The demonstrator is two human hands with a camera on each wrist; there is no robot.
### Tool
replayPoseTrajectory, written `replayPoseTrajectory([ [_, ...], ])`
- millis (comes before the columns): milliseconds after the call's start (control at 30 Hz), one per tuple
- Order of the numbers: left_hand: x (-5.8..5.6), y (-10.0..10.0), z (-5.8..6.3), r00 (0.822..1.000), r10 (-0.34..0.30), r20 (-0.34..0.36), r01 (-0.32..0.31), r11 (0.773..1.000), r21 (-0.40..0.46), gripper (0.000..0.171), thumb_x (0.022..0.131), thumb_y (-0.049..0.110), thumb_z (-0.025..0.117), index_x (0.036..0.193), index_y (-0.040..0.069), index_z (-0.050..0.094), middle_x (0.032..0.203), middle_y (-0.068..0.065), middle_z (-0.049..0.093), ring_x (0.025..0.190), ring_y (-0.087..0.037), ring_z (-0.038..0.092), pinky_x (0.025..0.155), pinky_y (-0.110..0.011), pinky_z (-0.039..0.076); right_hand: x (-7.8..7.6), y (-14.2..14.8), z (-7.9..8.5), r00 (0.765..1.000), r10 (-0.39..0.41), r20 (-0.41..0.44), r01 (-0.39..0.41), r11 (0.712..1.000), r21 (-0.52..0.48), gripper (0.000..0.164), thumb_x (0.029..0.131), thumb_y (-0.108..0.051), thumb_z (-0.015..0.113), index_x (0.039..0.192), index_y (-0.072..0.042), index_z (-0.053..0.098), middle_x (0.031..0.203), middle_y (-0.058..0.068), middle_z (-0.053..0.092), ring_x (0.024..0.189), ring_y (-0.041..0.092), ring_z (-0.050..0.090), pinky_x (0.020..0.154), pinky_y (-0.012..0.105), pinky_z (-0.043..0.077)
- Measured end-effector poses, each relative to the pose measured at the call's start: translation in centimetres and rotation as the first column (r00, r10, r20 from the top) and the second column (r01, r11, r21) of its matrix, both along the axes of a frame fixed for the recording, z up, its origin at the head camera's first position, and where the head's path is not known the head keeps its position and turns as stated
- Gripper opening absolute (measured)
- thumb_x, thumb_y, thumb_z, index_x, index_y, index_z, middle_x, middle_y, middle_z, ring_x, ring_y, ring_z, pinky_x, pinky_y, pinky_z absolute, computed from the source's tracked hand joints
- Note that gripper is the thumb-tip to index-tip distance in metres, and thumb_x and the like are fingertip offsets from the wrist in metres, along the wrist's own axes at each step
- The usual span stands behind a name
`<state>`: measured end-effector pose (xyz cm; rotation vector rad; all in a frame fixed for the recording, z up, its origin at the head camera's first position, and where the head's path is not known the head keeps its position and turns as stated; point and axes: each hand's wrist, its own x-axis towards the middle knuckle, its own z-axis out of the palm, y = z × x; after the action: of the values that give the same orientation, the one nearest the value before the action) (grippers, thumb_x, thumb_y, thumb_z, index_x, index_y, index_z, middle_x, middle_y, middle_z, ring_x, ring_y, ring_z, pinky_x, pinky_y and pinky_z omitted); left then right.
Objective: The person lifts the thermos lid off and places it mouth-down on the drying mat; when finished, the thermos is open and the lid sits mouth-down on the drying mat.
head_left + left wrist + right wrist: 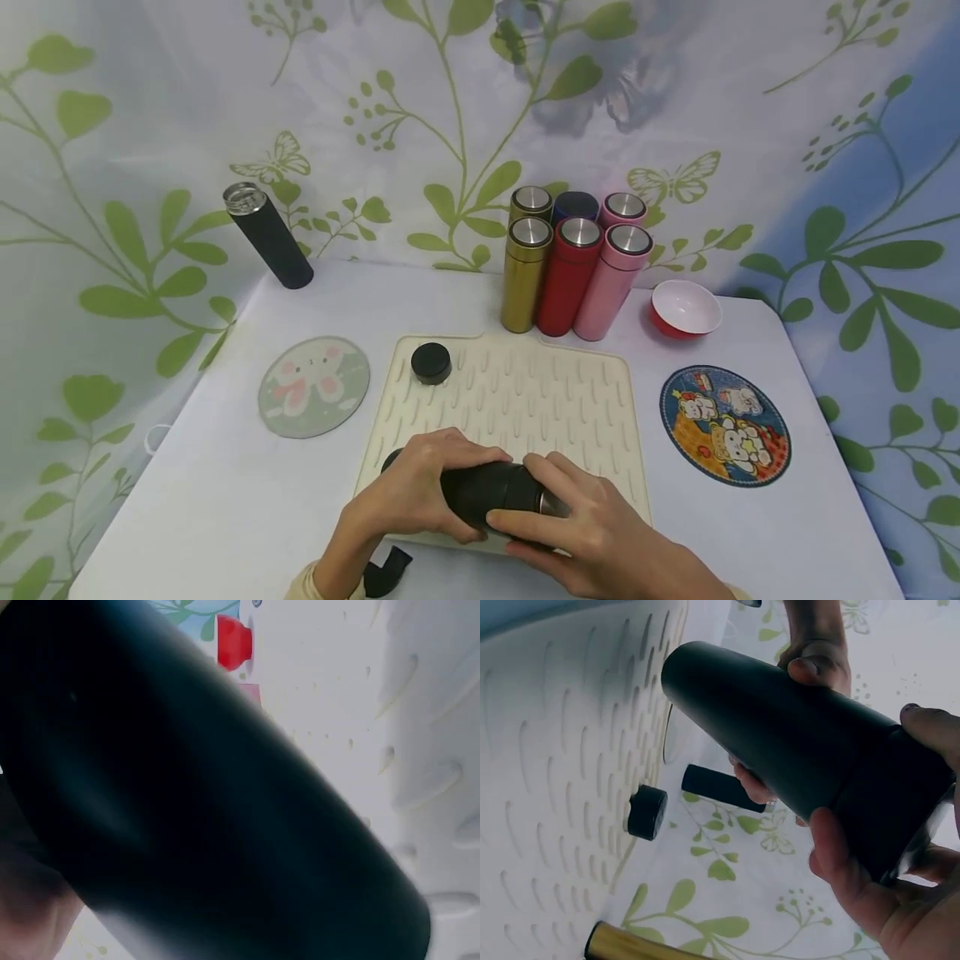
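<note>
A black thermos bottle (476, 493) lies on its side above the near part of a cream ridged mat (525, 392). Around its body curls my left hand (416, 482), the thumb showing on the near side. My right hand (592, 523) grips the capped end; fingers and thumb wrap the black lid (889, 799), and a bit of its silver top shows. In the right wrist view, the seam between lid and body is visible. The left wrist view is mostly filled by the dark bottle body (217, 795). A separate black cap (431, 363) sits at the mat's back left.
At the back left stands a lidless black bottle (270, 237) with a steel mouth. Gold (525, 279), red (570, 279) and pink (612, 283) bottles cluster behind the mat, beside a red bowl (684, 310). Round mats lie left (315, 387) and right (725, 427).
</note>
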<state>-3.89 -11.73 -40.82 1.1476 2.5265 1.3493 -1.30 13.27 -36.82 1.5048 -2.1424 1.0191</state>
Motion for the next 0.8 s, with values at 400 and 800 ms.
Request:
replayPoseTrajectory([
  [400, 1.2, 1.2, -0.6, 0.987, 0.119, 0.104, -0.113, 0.991, -0.066, 0.081, 0.072, 0.036, 0.09, 0.144, 0.028, 0.054, 0.129, 0.011, 0.063, 0.107, -0.008, 0.061, 0.086, -0.033, 0.052, -1.2, 1.2, -1.4, 0.934, -0.142, 0.327, 0.188, 0.976, -0.114, 0.043, 0.083, -0.02, 0.084, 0.122, -0.015, 0.066, 0.106, -0.006, 0.061, 0.074, 0.004, 0.053, 0.057, 0.013, 0.046],
  [800, 1.3, 0.7, -0.4, 0.98, 0.153, -0.128, -0.183, 0.946, -0.267, 0.073, 0.061, 0.034, 0.093, 0.128, 0.021, 0.065, 0.113, 0.011, 0.069, 0.094, -0.003, 0.064, 0.079, -0.03, 0.053, -0.1, 2.5, -1.0, 0.757, -0.139, 0.638, 0.243, 0.967, -0.077, 0.038, 0.087, -0.019, 0.081, 0.121, -0.019, 0.065, 0.11, -0.002, 0.064, 0.091, 0.018, 0.062, 0.061, 0.031, 0.058],
])
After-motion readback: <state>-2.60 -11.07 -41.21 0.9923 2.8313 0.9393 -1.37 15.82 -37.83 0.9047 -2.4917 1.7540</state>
